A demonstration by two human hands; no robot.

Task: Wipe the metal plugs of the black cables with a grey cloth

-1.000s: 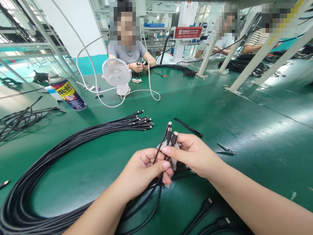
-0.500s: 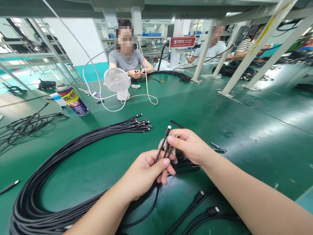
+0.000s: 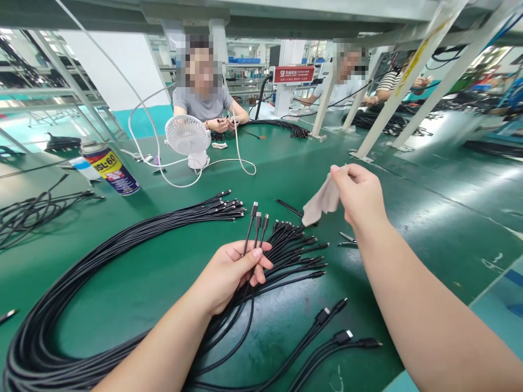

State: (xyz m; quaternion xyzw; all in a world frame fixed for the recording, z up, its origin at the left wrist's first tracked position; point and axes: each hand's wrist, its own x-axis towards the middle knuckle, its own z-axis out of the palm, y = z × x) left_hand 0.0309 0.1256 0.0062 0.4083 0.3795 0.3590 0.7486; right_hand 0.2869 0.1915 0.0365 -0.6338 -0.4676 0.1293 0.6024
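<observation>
Three black USB cables (image 3: pixel 256 231) stand fanned out in my left hand (image 3: pixel 232 269), pinched between thumb and fingers with their plugs pointing up. My right hand (image 3: pixel 362 193) is up and to the right, closed on one corner of a pale cloth (image 3: pixel 322 202) that hangs down leftward. Just behind my left hand lies a spread of black cable ends (image 3: pixel 292 245) on the green table. A thick looped bundle of black cables (image 3: pixel 102 250) curves round on the left. Several more plugs (image 3: pixel 343 336) rest at the lower right.
A spray can (image 3: pixel 112 167) and a small white fan (image 3: pixel 188 136) with its white cord stand at the back left. Tweezers (image 3: pixel 347 239) and a thin black tool (image 3: pixel 289 207) lie near my right hand. A co-worker (image 3: pixel 202 100) sits across the green table (image 3: pixel 408 218).
My right hand has moved away from the plugs, up and to the right, carrying the cloth. My left hand still grips the three cables, whose plugs are now uncovered.
</observation>
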